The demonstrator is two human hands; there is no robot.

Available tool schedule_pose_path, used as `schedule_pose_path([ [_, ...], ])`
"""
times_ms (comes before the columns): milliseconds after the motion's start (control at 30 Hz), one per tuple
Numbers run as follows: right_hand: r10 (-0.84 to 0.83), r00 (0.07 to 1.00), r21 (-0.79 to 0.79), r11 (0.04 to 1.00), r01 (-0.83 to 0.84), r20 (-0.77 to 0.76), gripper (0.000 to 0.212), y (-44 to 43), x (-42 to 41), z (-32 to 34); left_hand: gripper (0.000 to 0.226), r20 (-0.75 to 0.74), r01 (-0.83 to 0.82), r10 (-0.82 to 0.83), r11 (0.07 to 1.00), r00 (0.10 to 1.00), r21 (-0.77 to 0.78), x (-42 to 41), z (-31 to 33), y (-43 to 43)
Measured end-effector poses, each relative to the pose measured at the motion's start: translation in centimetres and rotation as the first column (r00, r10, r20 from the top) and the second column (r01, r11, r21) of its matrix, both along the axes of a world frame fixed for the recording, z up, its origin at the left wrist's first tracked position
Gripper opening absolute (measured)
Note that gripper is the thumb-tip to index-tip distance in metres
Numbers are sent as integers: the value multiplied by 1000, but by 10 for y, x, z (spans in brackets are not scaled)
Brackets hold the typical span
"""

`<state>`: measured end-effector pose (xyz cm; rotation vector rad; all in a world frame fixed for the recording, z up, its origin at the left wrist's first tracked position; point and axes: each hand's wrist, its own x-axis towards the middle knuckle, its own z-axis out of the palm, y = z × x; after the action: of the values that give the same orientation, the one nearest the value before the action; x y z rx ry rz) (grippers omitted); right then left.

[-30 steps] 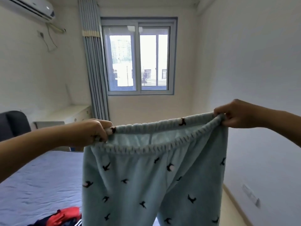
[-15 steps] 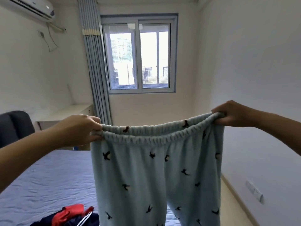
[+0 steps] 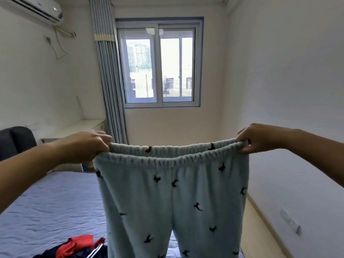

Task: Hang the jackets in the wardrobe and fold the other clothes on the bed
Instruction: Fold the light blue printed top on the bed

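Light blue fleece trousers with small dark bird prints hang in the air in front of me, stretched wide by the elastic waistband. My left hand grips the waistband's left end and my right hand grips its right end. Both legs hang straight down over the bed, which has a blue-grey sheet. A red and navy garment with white stripes lies crumpled on the bed at the bottom edge of the view. No wardrobe is in view.
A window and a drawn curtain are on the far wall. A pale desk stands beyond the bed, a dark headboard at the left. A white wall and a strip of wooden floor run along the right.
The waistband, open and slack a second ago, is now pulled flat and wider between my hands. The trousers have turned to hang straight, and my view has tilted slightly.
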<state>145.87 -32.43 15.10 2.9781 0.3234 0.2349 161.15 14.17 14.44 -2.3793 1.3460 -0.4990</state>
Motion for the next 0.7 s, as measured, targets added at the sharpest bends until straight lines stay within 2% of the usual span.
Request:
schedule_pose_path([
  [100,-23,997,116,993,15,72,36,-6,6,-2,13,-39,-63,57,986,998,-157,1,2,8],
  [267,35,990,360,929,-83,139,45,9,17,-5,9,-169,28,-92,936,981,-352,-3,-4,-7],
  [400,66,982,503,851,-149,179,37,12,19,2,10,-131,54,-121,903,984,-426,2,1,-7],
  [500,69,981,522,839,-155,180,20,12,18,8,13,-118,35,-89,914,989,-404,7,5,-4],
  [600,-4,979,514,852,-105,206,24,5,21,17,27,-140,-71,11,898,990,-433,12,13,-2],
  [633,-33,974,549,830,-99,226,26,1,22,22,32,-174,-130,54,879,983,-459,15,20,-2],
  [700,-70,966,692,711,-126,248,27,-5,23,32,23,-249,-239,128,837,960,-492,19,37,-1],
])
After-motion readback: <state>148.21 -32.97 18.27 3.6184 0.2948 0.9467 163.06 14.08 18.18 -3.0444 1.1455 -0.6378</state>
